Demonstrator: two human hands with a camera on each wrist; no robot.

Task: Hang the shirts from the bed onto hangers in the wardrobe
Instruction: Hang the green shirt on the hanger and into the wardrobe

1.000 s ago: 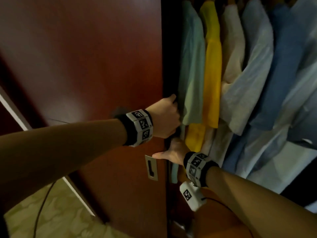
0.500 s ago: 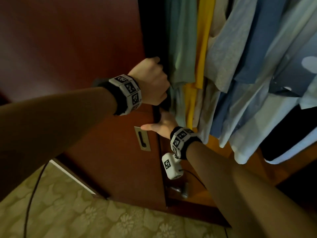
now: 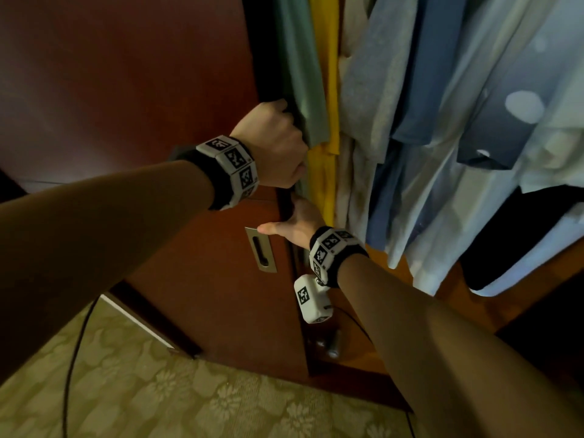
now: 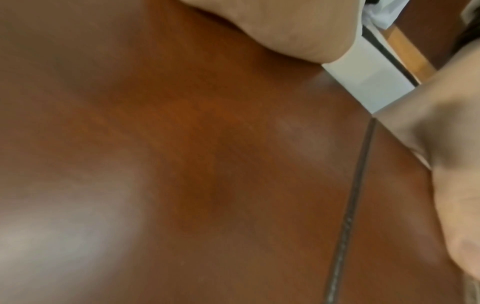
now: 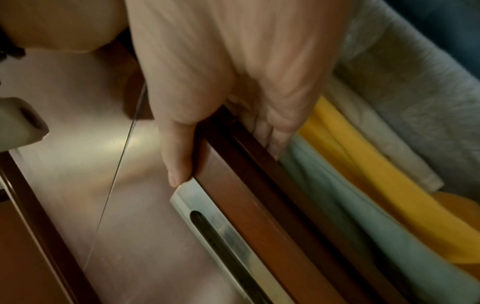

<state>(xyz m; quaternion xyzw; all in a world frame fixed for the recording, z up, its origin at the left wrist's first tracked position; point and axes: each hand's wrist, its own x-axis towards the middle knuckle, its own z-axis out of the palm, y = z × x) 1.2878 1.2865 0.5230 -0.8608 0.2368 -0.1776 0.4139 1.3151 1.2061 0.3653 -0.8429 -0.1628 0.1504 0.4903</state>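
Both hands clamped on the wardrobe door (image 3: 189,279) edge, frame centre: left hand (image 3: 271,143) above, right hand (image 3: 297,221) below. Judged heavy, rigid; edge grips best. Hung shirts (image 3: 410,90) upper right.

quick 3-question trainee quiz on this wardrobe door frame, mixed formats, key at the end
1. True or false: the right hand grips the metal recessed handle.
2. Which shirt hangs nearest the door edge? A) yellow shirt B) green shirt C) dark blue shirt
3. Fill in: the left hand sits ___ the right hand on the sliding door.

Key
1. False: its fingers wrap the door edge and the thumb lies on the door face, just above the handle.
2. B
3. above
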